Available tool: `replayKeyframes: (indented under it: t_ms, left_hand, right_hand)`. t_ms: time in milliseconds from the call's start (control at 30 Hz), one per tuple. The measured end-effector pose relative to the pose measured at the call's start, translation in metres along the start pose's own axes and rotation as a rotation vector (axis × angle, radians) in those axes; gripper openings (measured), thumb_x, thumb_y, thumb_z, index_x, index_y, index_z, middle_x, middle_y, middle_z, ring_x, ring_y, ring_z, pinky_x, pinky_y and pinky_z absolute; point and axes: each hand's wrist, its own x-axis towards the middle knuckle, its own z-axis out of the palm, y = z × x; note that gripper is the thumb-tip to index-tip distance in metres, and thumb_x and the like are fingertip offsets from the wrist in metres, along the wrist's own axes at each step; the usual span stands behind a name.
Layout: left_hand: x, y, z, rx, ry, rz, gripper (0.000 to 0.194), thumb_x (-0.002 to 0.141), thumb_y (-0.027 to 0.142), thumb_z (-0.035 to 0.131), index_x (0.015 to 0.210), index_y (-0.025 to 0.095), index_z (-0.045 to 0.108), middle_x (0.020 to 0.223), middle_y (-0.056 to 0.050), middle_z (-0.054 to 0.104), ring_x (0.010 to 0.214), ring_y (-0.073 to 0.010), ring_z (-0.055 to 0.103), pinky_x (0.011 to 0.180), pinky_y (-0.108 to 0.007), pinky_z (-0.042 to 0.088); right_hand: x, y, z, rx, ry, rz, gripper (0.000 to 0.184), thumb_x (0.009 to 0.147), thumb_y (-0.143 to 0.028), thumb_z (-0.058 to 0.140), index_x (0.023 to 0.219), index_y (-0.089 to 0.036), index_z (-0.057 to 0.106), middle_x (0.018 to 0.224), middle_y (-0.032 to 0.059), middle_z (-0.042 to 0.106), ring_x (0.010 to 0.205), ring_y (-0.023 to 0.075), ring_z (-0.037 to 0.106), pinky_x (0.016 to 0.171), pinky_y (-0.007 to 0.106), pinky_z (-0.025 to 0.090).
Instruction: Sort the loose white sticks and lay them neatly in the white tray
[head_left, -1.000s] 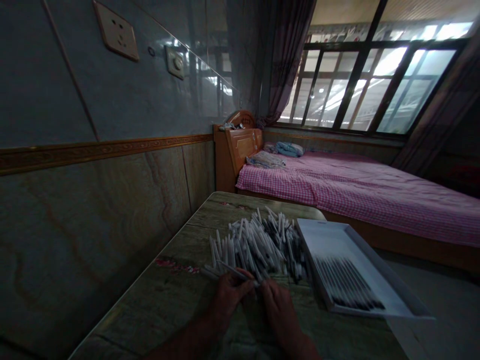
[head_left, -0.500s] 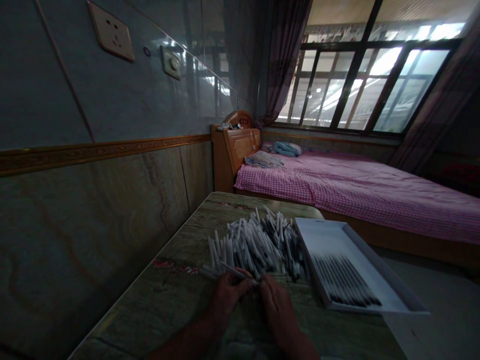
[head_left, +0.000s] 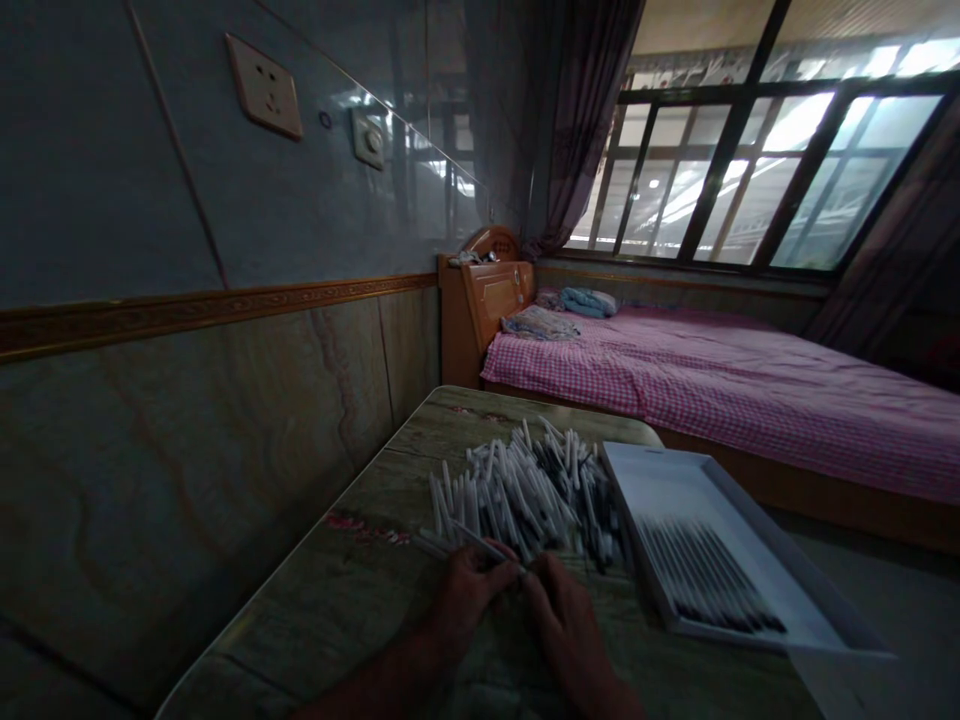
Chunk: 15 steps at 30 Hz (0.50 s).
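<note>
My left hand [head_left: 466, 595] grips a thin white pen [head_left: 487, 546] near the front of a heap of loose white pens [head_left: 525, 495]. My right hand [head_left: 562, 620] sits beside it, its fingertips closed at the pen's far end. That contact is small and partly hidden by the fingers. To the right, a shallow white tray [head_left: 645, 490] rests on the mottled green-brown table [head_left: 352, 590]. A row of dark-tipped pens [head_left: 709, 580] lies in the tray, slightly blurred.
The table's left edge runs along a tiled wall [head_left: 187, 470]. Beyond the table stands a wooden bed [head_left: 712, 390] with a pink gingham sheet and folded cloth. A barred window [head_left: 750, 170] and curtains are behind it. The tray's near corner overhangs the table edge.
The whole scene has shifted slightly right and down in view as my head moved. My hands remain together on the white pen, and the heap and tray look undisturbed.
</note>
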Motion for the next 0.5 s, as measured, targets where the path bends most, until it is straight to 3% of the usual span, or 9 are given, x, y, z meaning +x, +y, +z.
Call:
replayKeyframes:
  t_ms: [100,300,500]
  left_hand:
    - [-0.0002,-0.0012,-0.0003,0.006,-0.028,0.001,0.028,0.050,0.035,0.081,0.064,0.015,0.067,0.054,0.000,0.063,0.053,-0.0135,0.056,0.052,-0.024,0.043]
    - [-0.0004,0.0016,0.0006,0.021,-0.039,-0.016,0.029,0.051,0.037,0.079,0.064,0.015,0.066,0.050,0.001,0.061,0.048,-0.0120,0.052,0.047,-0.023,0.039]
    - [0.0004,-0.0006,-0.0020,0.052,-0.042,0.030,0.025,0.053,0.035,0.079,0.062,0.016,0.065,0.052,0.001,0.062,0.050,-0.0126,0.053,0.049,-0.023,0.040]
  right_hand:
    - [-0.0001,0.0018,0.0026,0.031,0.018,0.029,0.030,0.092,-0.039,0.041,0.078,-0.023,0.062,0.069,-0.0008,0.065,0.062,0.0136,0.058,0.058,0.021,0.044]
    - [0.0018,0.0036,0.0032,0.107,-0.092,0.097,0.037,0.095,-0.037,0.032,0.068,-0.025,0.055,0.065,-0.0003,0.061,0.061,0.0148,0.057,0.058,0.024,0.042]
    - [0.0005,-0.0024,0.0022,0.143,-0.022,0.119,0.025,0.090,-0.040,0.046,0.071,-0.025,0.052,0.065,-0.0030,0.059,0.062,0.0145,0.057,0.057,0.023,0.042]
